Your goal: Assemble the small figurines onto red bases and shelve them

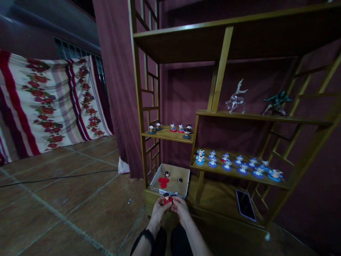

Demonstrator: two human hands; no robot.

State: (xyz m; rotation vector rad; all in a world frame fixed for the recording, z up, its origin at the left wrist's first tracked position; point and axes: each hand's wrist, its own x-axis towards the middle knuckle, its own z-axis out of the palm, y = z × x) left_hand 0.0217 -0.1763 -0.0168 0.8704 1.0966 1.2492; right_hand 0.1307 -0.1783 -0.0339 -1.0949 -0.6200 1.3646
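A small figurine (166, 197) with a dark top and red lower part is pinched between my two hands, just in front of the shallow box. My left hand (159, 209) grips it from the left, while the fingers of my right hand (181, 207) close on its right side. Where figurine and red base meet is too small to make out. Inside the cardboard box (170, 167) lie a dark-haired figurine (166, 174), another small dark figurine (180, 180) and red round bases (163, 182).
The wooden shelf unit (226, 67) bears several figurines (187, 133) at mid-left and several blue-purple ones (227, 164) lower right. Above stand a clear deer ornament (236, 101) and a green sculpture (278, 103). A phone (245, 205) lies on the bottom board. A cable (66, 176) crosses the floor.
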